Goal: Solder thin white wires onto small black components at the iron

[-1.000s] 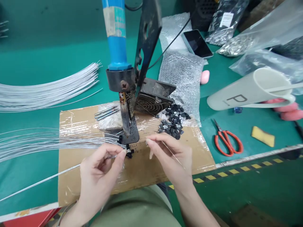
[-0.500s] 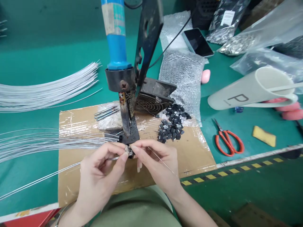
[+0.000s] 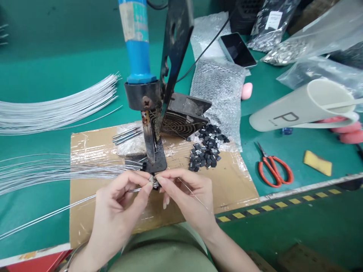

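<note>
Below the soldering iron's tip, both my hands meet at a small dark connector with shiny metal on it. My left hand is closed in a pinch at its left side, and a pair of thin pale wires runs out leftward from this hand. Thumb and forefinger of my right hand pinch at the connector's right side; the exact grip is hidden by the fingertips. A fine wire strand passes under the right forefinger and across the palm. The blue-handled soldering iron is clamped upright in a black stand.
Cardboard covers the green bench under my hands. Small black connectors lie piled at right, near a fan. Wire bundles lie left. Red-handled snips, a yellow sponge and a white mug are farther right.
My hands stay nearly still at the connector. The right fingers have shifted very slightly, and a bit more shiny metal shows between the fingertips.
</note>
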Motion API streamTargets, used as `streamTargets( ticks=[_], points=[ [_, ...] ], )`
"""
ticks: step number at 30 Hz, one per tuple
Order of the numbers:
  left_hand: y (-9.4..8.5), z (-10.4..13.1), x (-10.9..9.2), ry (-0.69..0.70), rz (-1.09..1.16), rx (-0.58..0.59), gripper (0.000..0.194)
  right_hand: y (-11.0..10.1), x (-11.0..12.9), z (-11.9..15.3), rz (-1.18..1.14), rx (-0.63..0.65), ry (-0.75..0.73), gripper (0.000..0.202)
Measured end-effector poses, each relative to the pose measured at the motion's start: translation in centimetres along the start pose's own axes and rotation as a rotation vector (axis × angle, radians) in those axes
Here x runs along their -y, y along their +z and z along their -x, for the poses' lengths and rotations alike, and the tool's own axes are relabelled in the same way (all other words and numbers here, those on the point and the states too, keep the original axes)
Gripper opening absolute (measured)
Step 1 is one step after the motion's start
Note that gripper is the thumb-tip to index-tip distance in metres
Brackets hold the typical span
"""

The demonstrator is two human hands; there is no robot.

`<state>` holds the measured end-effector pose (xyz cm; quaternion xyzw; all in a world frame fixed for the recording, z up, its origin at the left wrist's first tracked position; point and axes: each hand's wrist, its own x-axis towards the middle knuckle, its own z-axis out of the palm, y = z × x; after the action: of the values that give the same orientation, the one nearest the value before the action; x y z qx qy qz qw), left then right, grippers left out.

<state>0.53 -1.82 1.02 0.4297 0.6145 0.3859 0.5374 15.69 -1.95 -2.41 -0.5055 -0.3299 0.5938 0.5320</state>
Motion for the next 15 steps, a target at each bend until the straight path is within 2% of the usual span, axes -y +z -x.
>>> streamTargets(
  ticks=[6,10,13,15],
  points=[
    [-0.2,-0.3,0.0,0.008,-0.021,0.01,0.012,0.0,-0.1,0.0,0.008,0.001,-0.003,0.007],
    [-0.3,-0.5,0.1,0.038,-0.015,0.068,0.013,-0.1,-0.5,0.1,0.014,0.006,-0.018,0.008],
    [-0.4,-0.8,0.3,0.036,-0.023,0.06,0.013,-0.7,-0.8,0.5,0.148,0.001,-0.127,0.012],
    [-0.5,-1.0,0.4,0.056,-0.06,0.073,0.012,-1.3,-1.0,0.8,0.29,0.014,-0.228,0.027]
  ],
)
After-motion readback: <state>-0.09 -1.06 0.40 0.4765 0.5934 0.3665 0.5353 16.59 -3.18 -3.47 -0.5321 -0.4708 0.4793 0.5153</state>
